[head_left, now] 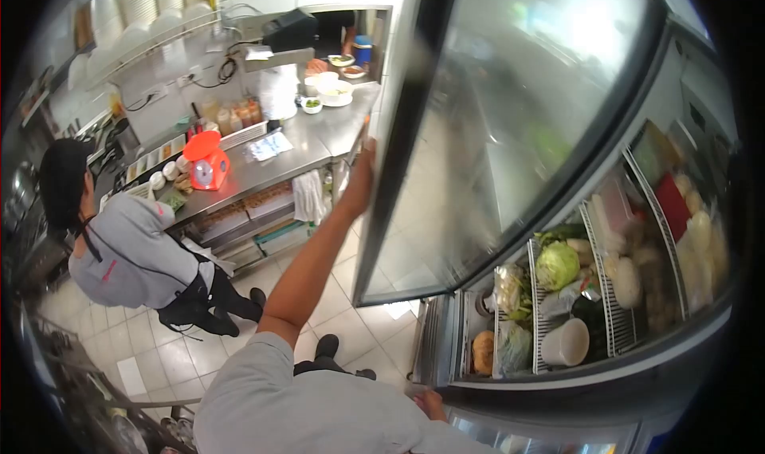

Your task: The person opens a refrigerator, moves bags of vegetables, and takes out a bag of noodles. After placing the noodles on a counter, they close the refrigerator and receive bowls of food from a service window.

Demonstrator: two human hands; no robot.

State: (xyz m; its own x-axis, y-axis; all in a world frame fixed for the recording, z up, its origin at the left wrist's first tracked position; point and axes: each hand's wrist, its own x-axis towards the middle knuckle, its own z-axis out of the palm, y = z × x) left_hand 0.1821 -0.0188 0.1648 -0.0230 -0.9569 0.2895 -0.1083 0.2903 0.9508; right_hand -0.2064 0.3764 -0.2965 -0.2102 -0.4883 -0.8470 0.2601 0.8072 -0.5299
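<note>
My left hand point(365, 175), on an outstretched arm, grips the outer edge of a glass refrigerator door point(510, 127) that stands wide open. A thin object with an orange tip point(366, 121) shows just above this hand; I cannot make out what it is. My right hand point(431, 404) is low by my body, near the refrigerator's bottom front edge. Its fingers look curled, and anything inside them is hidden. On the refrigerator's wire shelves point(535, 310) are a green cabbage point(557, 264), a white tub point(566, 342), an orange-brown vegetable point(483, 352) and bagged food.
A co-worker point(135, 247) in a grey shirt and black cap stands at the left by a steel counter point(319, 139). On it are an orange scale point(209, 163), sauce bottles point(235, 119) and bowls point(331, 95). A white towel point(307, 197) hangs below. The floor point(335, 275) is tiled.
</note>
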